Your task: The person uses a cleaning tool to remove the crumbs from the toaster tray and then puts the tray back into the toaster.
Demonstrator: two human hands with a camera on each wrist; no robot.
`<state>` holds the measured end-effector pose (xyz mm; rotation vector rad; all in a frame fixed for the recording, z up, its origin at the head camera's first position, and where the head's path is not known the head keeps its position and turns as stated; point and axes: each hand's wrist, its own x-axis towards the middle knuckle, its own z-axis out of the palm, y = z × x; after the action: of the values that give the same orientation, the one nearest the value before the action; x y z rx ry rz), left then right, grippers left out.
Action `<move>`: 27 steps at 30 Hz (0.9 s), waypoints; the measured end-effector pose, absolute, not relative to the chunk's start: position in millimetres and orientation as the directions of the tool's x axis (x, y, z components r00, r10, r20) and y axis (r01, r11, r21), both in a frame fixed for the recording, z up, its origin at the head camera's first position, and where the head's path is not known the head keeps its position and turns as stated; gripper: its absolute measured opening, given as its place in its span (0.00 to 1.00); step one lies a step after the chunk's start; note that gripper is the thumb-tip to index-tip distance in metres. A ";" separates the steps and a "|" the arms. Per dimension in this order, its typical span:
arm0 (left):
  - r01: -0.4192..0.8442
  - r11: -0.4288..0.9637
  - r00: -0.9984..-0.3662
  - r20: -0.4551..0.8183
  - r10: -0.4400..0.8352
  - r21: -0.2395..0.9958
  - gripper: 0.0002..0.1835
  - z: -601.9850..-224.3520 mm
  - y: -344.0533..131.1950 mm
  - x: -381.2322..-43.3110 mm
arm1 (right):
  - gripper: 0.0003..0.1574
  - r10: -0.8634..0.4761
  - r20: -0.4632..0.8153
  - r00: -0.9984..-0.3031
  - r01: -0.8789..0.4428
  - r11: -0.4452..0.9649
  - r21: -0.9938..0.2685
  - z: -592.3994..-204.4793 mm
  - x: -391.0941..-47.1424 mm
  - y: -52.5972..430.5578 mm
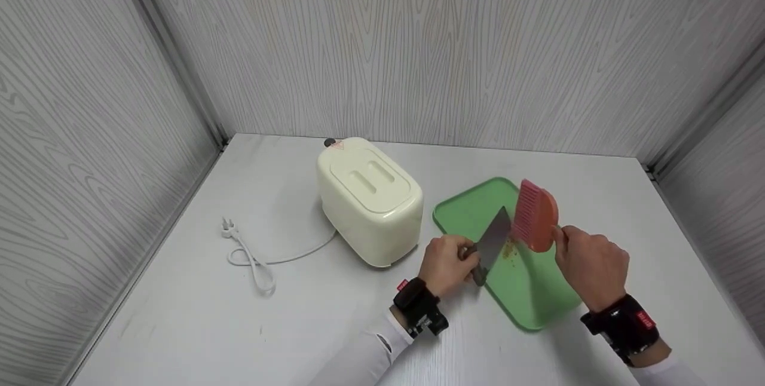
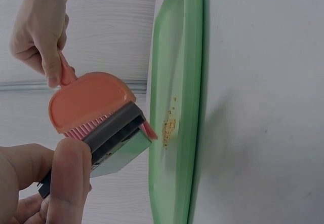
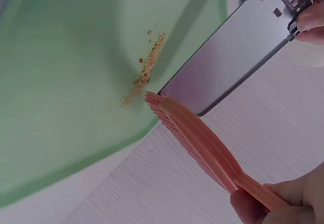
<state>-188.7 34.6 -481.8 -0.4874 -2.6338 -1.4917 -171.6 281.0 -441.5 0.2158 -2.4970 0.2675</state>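
My left hand [image 1: 447, 263] pinches the dark end of a thin metal crumb tray [image 1: 495, 238], which is tilted over the green tray [image 1: 535, 305]. In the right wrist view the crumb tray [image 3: 223, 57] shows a flat shiny surface and a slotted dark end. My right hand [image 1: 594, 266] grips the handle of an orange brush [image 1: 545, 223] with pink bristles. The bristle tips lie right at the crumb tray's far corner. Below them, a small streak of brown crumbs [image 3: 147, 67] lies on the green tray.
A cream two-slot toaster [image 1: 385, 218] stands left of the green tray. Its white cord, loosely looped, ends in a plug [image 1: 229, 229] at the table's left. Wood-grain panels [image 1: 418, 45] enclose the white table at the back and sides.
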 end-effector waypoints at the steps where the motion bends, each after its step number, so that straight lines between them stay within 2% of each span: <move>1: 0.310 0.475 -0.947 0.220 0.236 0.823 0.08 -481.7 34.7 -188.7 | 0.29 -0.084 0.587 -0.805 -0.212 0.966 -0.152 -440.9 -171.1 281.7; 7: 0.283 0.450 -0.953 0.198 0.227 0.847 0.08 -480.4 35.5 -188.5 | 0.29 -0.064 0.540 -0.839 -0.191 0.964 -0.183 -437.2 -168.7 286.5; 15: 0.300 0.459 -0.950 0.217 0.226 0.836 0.08 -479.6 35.7 -187.6 | 0.30 -0.064 0.573 -0.817 -0.200 0.963 -0.179 -430.3 -171.8 285.6; 27: 0.335 0.481 -0.940 0.251 0.232 0.810 0.08 -479.1 35.7 -186.4 | 0.28 -0.066 0.546 -0.835 -0.178 0.972 -0.154 -431.6 -180.1 272.8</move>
<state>-186.4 35.7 -479.1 -0.5016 -2.6106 -1.4642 -180.1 272.8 -431.6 0.1716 -2.5552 0.2674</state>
